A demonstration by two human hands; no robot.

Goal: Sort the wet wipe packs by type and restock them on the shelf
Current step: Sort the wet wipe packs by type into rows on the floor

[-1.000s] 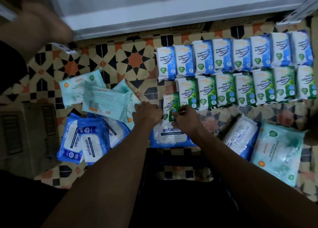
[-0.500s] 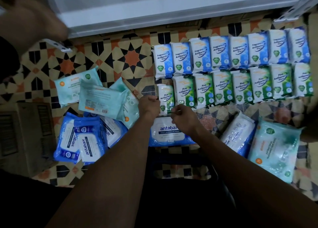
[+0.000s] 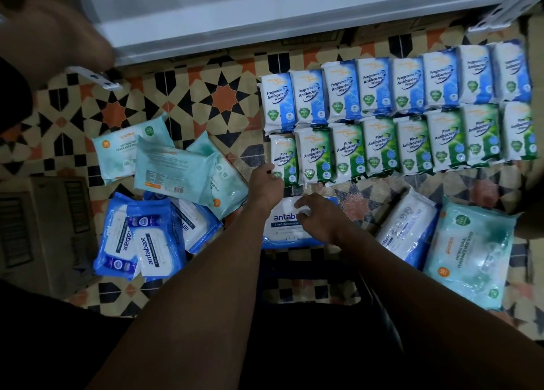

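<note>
Two rows of small packs lie on the patterned tile floor: blue fragrance-free packs (image 3: 376,86) behind, green pine packs (image 3: 415,142) in front. My left hand (image 3: 265,183) grips the lower left edge of the leftmost pine pack (image 3: 285,157), which stands in line with its row. My right hand (image 3: 321,216) hovers with loosely curled fingers over a large blue antabax pack (image 3: 279,216) and holds nothing. More antabax packs (image 3: 147,242) and teal packs (image 3: 170,171) lie heaped at the left.
A white shelf board (image 3: 265,12) runs along the top. A cardboard box (image 3: 44,227) sits at the left. At the right lie a white-and-blue pack (image 3: 406,227) and a teal pack (image 3: 471,251). A blurred body part (image 3: 50,36) fills the upper left corner.
The pine pack went up from above the antabax pack into the left end of the green row. My right hand let go of it and drew back over the antabax pack.
</note>
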